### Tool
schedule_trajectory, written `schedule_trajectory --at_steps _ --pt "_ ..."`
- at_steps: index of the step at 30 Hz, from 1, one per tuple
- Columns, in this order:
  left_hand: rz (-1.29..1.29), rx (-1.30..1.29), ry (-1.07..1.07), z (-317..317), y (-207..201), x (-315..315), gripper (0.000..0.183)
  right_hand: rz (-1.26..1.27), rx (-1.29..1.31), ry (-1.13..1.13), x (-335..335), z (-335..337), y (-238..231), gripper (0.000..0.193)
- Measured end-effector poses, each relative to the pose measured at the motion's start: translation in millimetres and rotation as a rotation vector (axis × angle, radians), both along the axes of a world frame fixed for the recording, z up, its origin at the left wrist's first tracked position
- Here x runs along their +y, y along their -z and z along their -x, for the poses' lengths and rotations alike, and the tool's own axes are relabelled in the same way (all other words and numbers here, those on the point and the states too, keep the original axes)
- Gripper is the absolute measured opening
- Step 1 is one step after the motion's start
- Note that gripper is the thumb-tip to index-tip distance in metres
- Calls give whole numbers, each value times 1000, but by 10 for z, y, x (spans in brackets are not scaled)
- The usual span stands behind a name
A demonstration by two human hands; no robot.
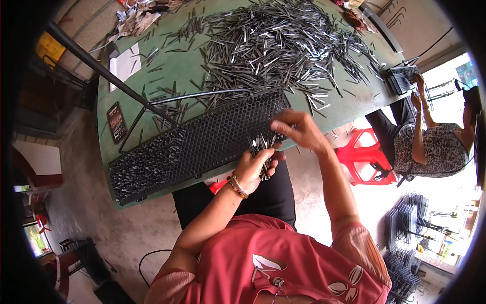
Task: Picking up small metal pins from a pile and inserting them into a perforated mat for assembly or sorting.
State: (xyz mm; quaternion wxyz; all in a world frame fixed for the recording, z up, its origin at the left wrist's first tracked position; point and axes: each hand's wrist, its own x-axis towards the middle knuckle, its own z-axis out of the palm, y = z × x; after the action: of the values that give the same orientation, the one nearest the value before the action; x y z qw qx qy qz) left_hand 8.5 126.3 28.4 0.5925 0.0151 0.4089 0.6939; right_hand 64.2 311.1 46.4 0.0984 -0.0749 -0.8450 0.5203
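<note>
The black honeycomb tray lies on the green bench, and its left part is filled with short dark rods. At the tray's near side, the left hand has its fingers closed around a bundle of rods. The right hand is at the tray's right end, fingers bent; I cannot tell if they hold something. Beyond the tray spreads a big loose pile of rods; a phone lies just beyond its left part.

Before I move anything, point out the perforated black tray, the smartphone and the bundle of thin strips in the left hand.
Perforated black tray (217,133): head view, unfilled holes mid-length.
Smartphone (117,123): head view, screen's middle.
Bundle of thin strips (260,144): head view, upper ends.
</note>
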Motion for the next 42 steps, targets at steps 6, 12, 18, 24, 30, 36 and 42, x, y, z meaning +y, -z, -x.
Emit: schedule_trajectory --at_steps 6,12,18,24,30,36,42 --pt "-36 73 40 -24 -5 42 20 482 -142 7 -223 -156 28 19" --pt "-3 83 -34 -46 67 65 19 514 -172 150 -198 -179 62 19" --pt "27 75 -38 -37 -12 102 27 588 -219 133 -154 -192 30 22" --pt "84 73 -61 -19 64 61 31 260 149 422 38 -50 -119 22" --pt "78 18 85 -95 80 20 28 -223 268 535 341 262 101 17" --pt "49 -42 132 -74 94 -48 26 -486 329 442 390 323 284 16" --pt "33 -117 148 -63 73 -54 26 -778 314 276 396 344 359 17"
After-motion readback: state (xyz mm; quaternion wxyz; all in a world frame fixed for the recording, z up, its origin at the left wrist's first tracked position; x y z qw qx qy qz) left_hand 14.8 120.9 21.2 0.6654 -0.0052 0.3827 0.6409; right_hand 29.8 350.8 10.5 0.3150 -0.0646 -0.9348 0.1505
